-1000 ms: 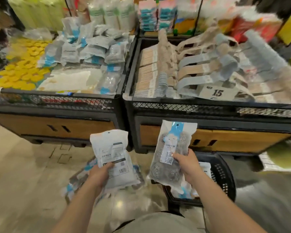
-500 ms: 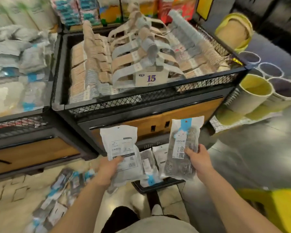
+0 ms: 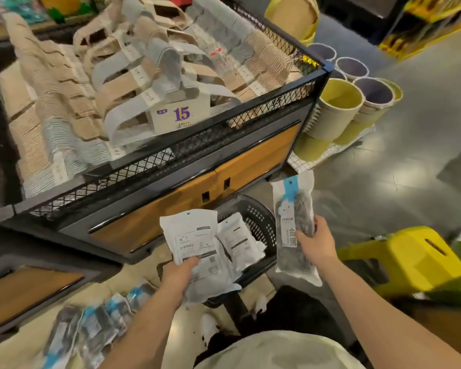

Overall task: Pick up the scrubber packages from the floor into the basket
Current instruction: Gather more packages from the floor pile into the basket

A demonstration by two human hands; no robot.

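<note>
A white scrubber package point(image 3: 197, 249) is hanging over the black basket point(image 3: 258, 217)'s near rim, the left hand point(image 3: 180, 274) gripping it with thumb curled across its face; the right hand point(image 3: 316, 245) is clutching a blue-topped package point(image 3: 293, 209) upright just right of the basket. More packages point(image 3: 91, 334) are lying on the floor point(image 3: 16, 350), lower left

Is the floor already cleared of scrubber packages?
No, a heap of scrubber packages lies on the floor at lower left, outside the basket.
</note>
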